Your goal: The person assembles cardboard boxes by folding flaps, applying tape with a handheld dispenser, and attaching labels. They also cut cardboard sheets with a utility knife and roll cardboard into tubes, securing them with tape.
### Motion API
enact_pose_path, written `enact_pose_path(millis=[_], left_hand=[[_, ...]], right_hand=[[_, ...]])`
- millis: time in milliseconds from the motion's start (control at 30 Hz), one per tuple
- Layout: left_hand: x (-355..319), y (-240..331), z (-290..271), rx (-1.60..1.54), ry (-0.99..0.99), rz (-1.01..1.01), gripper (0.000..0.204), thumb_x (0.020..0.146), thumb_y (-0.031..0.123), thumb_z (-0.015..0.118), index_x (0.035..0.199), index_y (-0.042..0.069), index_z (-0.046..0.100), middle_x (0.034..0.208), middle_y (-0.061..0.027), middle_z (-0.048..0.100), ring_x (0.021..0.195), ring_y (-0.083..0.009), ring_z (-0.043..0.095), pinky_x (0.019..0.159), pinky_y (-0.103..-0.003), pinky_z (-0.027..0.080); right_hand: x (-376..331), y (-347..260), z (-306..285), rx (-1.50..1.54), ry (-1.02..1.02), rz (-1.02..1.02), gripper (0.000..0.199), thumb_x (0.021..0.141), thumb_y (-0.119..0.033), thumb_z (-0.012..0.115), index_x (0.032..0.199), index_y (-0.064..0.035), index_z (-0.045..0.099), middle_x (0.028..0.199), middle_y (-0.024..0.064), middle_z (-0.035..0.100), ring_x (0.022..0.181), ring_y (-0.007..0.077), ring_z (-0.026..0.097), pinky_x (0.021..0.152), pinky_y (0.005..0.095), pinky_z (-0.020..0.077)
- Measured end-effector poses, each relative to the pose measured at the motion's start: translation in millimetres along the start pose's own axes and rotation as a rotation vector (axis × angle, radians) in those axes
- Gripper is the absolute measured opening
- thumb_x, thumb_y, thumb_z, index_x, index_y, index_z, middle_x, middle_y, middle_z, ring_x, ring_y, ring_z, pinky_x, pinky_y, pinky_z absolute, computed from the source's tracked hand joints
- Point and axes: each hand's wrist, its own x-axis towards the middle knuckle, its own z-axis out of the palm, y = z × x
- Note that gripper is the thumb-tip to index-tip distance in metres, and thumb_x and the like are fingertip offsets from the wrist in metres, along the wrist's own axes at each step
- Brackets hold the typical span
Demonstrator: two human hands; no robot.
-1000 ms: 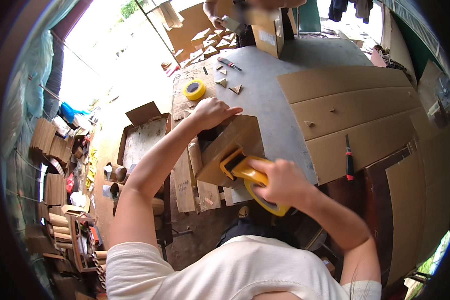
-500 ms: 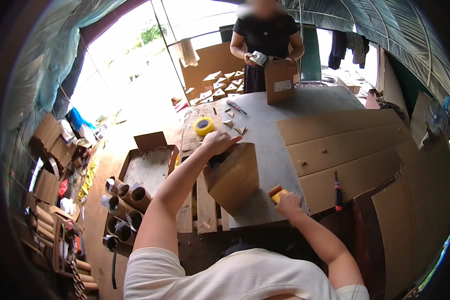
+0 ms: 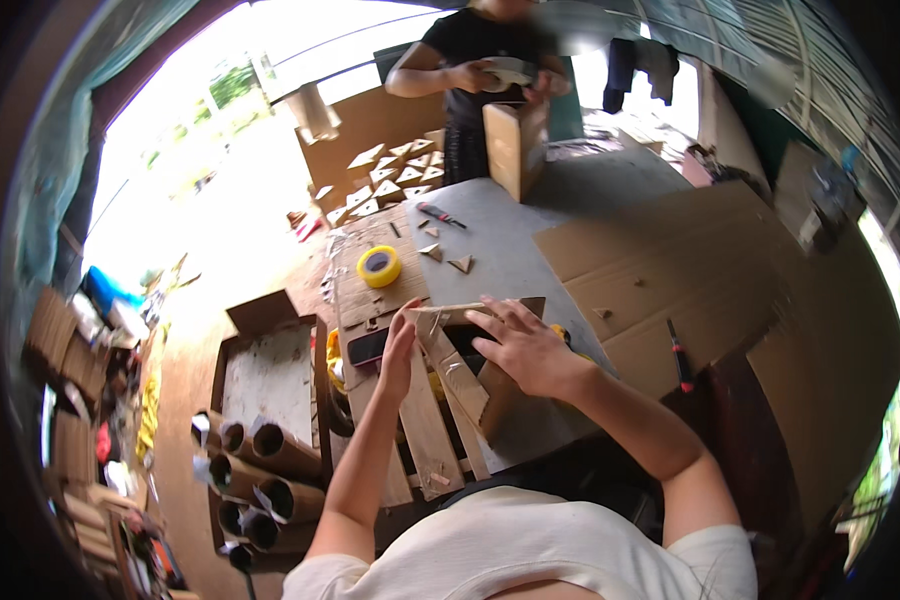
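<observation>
A brown cardboard box (image 3: pixel 490 385) lies on its side at the near edge of the grey table (image 3: pixel 530 250). My right hand (image 3: pixel 523 350) rests flat on top of it, fingers spread over the upper flap. My left hand (image 3: pixel 398 355) presses against the box's left flap, which carries strips of clear tape. A bit of a yellow tape dispenser (image 3: pixel 562 333) peeks out behind my right hand. A dark phone (image 3: pixel 368 346) lies just left of my left hand.
A yellow tape roll (image 3: pixel 379 266) and small cardboard triangles (image 3: pixel 448 259) lie farther back. Large cardboard sheets (image 3: pixel 670 270) cover the right side, with a red-handled tool (image 3: pixel 678 355). Another person (image 3: pixel 480 75) works on a box (image 3: pixel 510 150) at the far end. Cardboard tubes (image 3: pixel 260 470) fill a floor box.
My right hand has let go of the yellow tape dispenser and moved onto the box top. My left hand slid down to the left flap. The view tilted upward.
</observation>
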Motion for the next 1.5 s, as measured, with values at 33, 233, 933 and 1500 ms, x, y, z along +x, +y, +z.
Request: enact_pose_path(millis=[33, 233, 933, 1500], left_hand=[[1, -13, -1, -0.041, 0.103, 0.012, 0.047, 0.087, 0.031, 0.047, 0.126, 0.007, 0.04, 0.119, -0.0049, 0.047, 0.116, -0.0142, 0.039, 0.1, -0.026, 0.022], [-11, -15, 50, -0.302, 0.009, 0.034, 0.035, 0.081, 0.018, 0.043, 0.113, 0.004, 0.046, 0.1, -0.0036, 0.046, 0.091, -0.0125, 0.045, 0.084, -0.021, 0.033], [-181, -170, 258, 1.557, -2.202, 0.175, 0.041, 0.078, 0.034, 0.062, 0.108, 0.007, 0.055, 0.094, -0.0141, 0.062, 0.088, -0.0307, 0.06, 0.074, -0.039, 0.048], [-253, -163, 135, 1.651, -1.128, -1.104, 0.029, 0.081, 0.028, 0.06, 0.102, 0.007, 0.062, 0.088, -0.0112, 0.066, 0.08, -0.0232, 0.064, 0.073, -0.033, 0.05]], right_hand=[[9, 5, -3, -0.033, -0.027, -0.012, 0.027, 0.076, -0.003, 0.054, 0.102, -0.0064, 0.06, 0.132, 0.011, 0.037, 0.13, 0.0298, 0.024, 0.108, 0.0432, 0.0181], [-39, -38, -8, -0.144, 0.278, 0.076, 0.002, 0.069, -0.013, 0.057, 0.07, -0.0109, 0.058, 0.092, 0.0005, 0.05, 0.1, 0.0194, 0.043, 0.091, 0.0346, 0.0336], [-464, -294, 108, 0.211, 0.613, 2.766, 0.044, 0.064, -0.044, 0.071, 0.068, -0.0033, 0.056, 0.074, 0.0141, 0.061, 0.078, 0.0352, 0.055, 0.07, 0.0481, 0.0408], [-790, -260, 483, 0.497, 0.514, 2.619, 0.062, 0.059, -0.028, 0.068, 0.108, 0.0072, 0.052, 0.098, 0.0233, 0.06, 0.09, 0.035, 0.058, 0.077, 0.0373, 0.0469]])
